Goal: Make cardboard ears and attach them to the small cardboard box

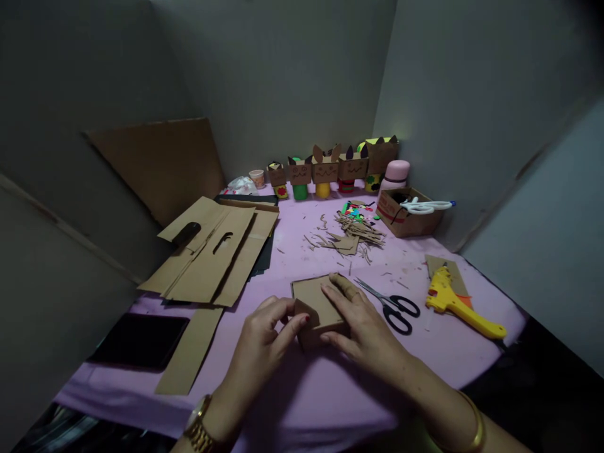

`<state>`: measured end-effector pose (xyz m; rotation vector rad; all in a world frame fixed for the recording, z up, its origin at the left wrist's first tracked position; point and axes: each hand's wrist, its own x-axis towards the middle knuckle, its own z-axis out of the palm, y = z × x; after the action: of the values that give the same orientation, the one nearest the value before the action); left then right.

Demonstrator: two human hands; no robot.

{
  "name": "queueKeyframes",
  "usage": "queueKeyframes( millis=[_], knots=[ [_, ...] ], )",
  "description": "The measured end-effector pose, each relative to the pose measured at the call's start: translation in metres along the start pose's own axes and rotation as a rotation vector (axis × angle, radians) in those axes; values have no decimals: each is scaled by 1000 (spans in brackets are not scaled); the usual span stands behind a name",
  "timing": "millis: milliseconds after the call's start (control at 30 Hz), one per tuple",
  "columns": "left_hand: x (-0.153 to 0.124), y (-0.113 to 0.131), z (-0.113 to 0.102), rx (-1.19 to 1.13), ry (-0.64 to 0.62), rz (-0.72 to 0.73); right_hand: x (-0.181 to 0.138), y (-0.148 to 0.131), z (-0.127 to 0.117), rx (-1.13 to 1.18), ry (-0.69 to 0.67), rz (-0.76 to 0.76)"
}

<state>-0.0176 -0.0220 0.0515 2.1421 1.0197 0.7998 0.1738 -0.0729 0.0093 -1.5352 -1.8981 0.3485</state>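
Note:
A small cardboard box (312, 301) sits on the pink tablecloth in front of me, its flat top facing up. My left hand (268, 332) pinches the box's left side between thumb and fingers, close to the near corner. Across the top and right side lies my right hand (365, 324), with its thumb pressed to the near wall, so the box is gripped from that side too. Black-handled scissors (389, 302) lie partly spread just right of the box. Farther right, a yellow glue gun (443, 294) rests on a cardboard scrap.
Cardboard sheets (207, 258), a cardboard strip (191, 352) and a dark tablet (141, 341) lie left. Cardboard scraps (358, 233) are heaped beyond the box. Several cardboard animal figures (325, 170) line the back, beside a pink bottle (396, 173) and an open carton (409, 220).

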Motion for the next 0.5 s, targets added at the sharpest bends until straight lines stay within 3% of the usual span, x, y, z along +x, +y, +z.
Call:
queueKeyframes(
  millis=[333, 500],
  knots=[
    [-1, -2, 2, 73, 18, 60, 1, -2, -2, -14, 8, -3],
    [-3, -1, 3, 35, 19, 43, 4, -12, -10, 9, 89, -96]
  ],
)
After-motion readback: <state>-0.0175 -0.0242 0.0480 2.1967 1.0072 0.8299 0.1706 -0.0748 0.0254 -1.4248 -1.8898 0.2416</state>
